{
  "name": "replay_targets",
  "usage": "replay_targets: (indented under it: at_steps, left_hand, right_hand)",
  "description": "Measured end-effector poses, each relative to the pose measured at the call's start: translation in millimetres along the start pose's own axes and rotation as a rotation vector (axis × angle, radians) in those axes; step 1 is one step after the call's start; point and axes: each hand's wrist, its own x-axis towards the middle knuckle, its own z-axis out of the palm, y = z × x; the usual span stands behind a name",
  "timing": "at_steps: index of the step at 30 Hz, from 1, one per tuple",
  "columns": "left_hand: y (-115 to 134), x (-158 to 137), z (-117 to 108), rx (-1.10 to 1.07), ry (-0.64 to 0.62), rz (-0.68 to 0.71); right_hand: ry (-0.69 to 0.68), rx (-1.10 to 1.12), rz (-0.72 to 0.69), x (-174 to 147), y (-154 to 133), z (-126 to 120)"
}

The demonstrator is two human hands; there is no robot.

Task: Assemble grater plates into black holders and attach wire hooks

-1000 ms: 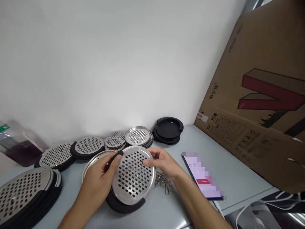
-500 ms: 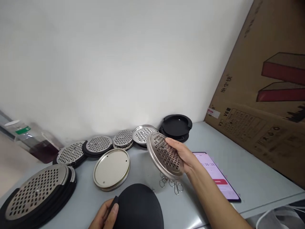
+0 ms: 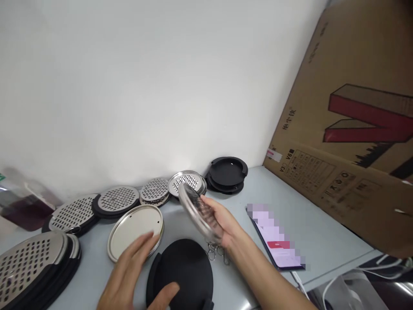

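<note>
My right hand (image 3: 222,219) grips a round, perforated metal grater disc (image 3: 195,215) by its right edge, holding it tilted above the table. Below it lies a black round holder (image 3: 183,269) with a raised rim on parts of its edge. My left hand (image 3: 124,273) is open with fingers spread, its thumb over the black holder; whether it touches the holder I cannot tell. Beyond those fingers is a stack of plain round metal plates (image 3: 134,230). Small wire clips (image 3: 212,253) lie beneath the tilted disc, partly hidden.
Perforated discs in black holders (image 3: 29,267) are stacked at the left. More grater discs (image 3: 155,190) line the wall, with black holders (image 3: 228,172) at the end. A phone (image 3: 274,239) lies right, near a cardboard box (image 3: 322,163). A container of dark liquid (image 3: 26,206) stands far left.
My left hand has let go of the black holder, which now lies on the table. The grater disc in my right hand has turned more edge-on. The view has shifted right.
</note>
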Motion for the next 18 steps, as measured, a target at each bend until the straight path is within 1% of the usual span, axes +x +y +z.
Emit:
replay_targets:
  at_steps: [2,4,5,7,9,13,15,18]
  left_hand:
    - [14.7,27.9,4.6,-0.207,-0.127,0.064]
    - [26.3,53.5,12.7,-0.409,-0.227,0.082]
    - [30.3,63.5,17.1,-0.465,-0.258,0.092]
    - [34.4,76.2,24.8,-0.491,-0.287,0.084]
    - [34.6,79.5,30.2,-0.475,-0.31,0.054]
    - [30.0,71.9,35.3,-0.433,-0.326,0.037]
    - [27.5,68.0,36.8,-0.446,-0.345,0.035]
    - [25.1,64.4,37.5,-0.564,-0.415,0.016]
  right_hand:
    - [-0.043,-0.001,-0.051,-0.1,11.2,8.5]
    - [-0.062,-0.047,-0.146,-1.2,20.8,15.1]
    - [-0.056,-0.091,-0.198,-2.0,24.7,17.1]
    - [-0.036,-0.189,-0.274,-3.4,30.9,18.0]
    - [-0.051,-0.239,-0.336,-4.0,36.6,16.1]
    - [-0.111,-0.221,-0.435,-2.7,46.7,11.5]
    - [-0.113,-0.249,-0.437,-1.3,49.0,10.2]
    - [-0.103,-0.309,-0.429,-0.3,48.1,8.8]
